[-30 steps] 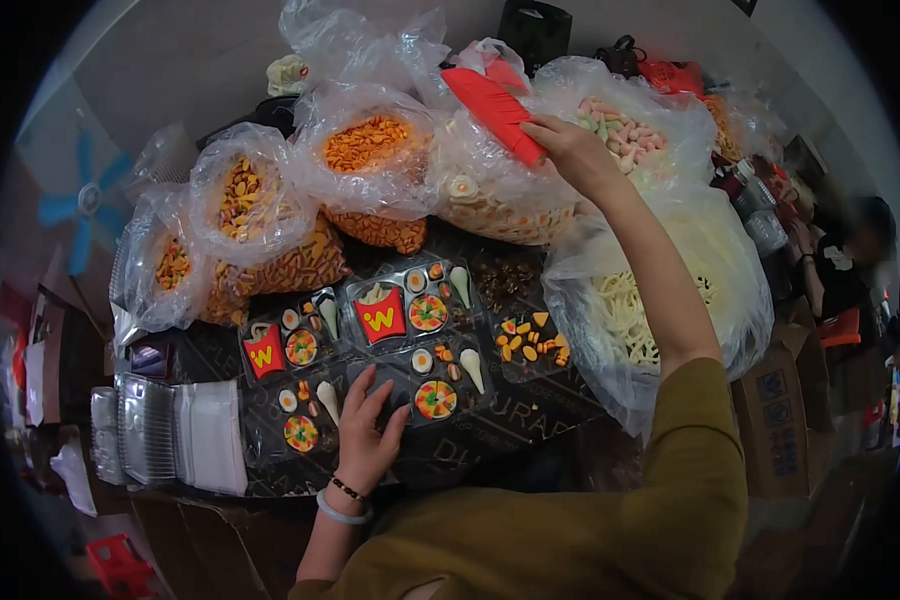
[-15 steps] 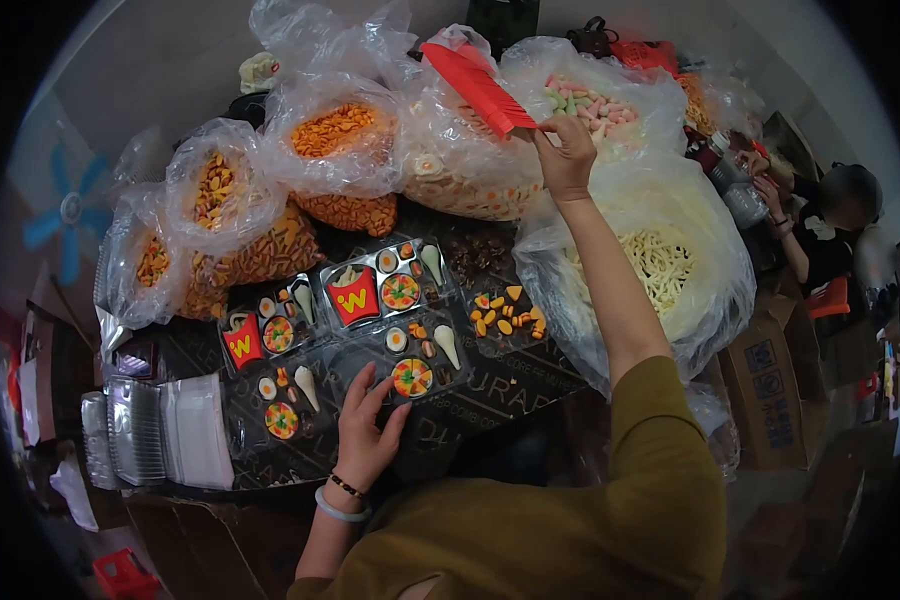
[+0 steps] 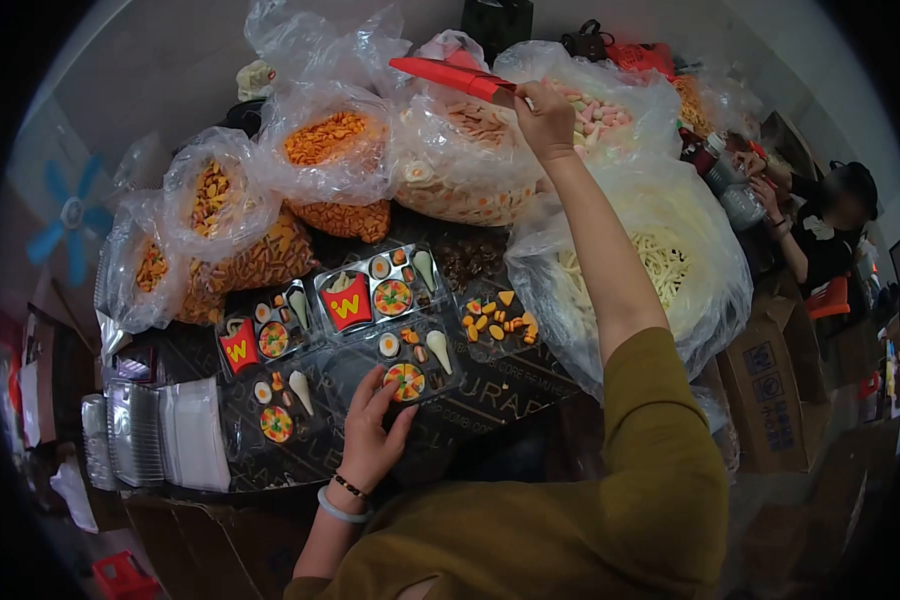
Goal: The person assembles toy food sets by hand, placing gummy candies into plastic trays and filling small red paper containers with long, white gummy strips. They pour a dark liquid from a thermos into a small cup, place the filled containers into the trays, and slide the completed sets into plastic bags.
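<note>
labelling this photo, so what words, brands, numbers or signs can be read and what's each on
"W": yellow, on each of the two red cartons in the trays.
"URAP": fragment on the dark table cover; smaller print there is too blurred.
Cardboard box: dark symbols and characters, too blurred to read.
Held red card: no readable text.
</note>
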The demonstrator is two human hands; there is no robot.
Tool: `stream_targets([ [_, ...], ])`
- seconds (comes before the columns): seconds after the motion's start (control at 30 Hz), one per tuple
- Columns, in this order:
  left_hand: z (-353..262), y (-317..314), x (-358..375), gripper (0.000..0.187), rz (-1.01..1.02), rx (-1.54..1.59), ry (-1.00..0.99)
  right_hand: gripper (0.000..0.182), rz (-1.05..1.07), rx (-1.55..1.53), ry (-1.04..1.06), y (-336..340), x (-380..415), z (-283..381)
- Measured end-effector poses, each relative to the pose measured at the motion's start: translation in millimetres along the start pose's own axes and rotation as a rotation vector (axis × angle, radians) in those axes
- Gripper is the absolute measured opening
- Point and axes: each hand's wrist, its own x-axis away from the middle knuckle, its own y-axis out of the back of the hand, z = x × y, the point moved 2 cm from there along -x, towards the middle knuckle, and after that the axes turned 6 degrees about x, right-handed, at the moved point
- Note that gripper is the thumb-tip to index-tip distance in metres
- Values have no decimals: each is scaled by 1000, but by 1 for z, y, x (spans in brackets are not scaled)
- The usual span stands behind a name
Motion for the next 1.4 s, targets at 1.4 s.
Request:
stream_targets([
  [1.4,-46,16,-482,57,450,-149,-457,7,93,56,360,-36,-31,22],
])
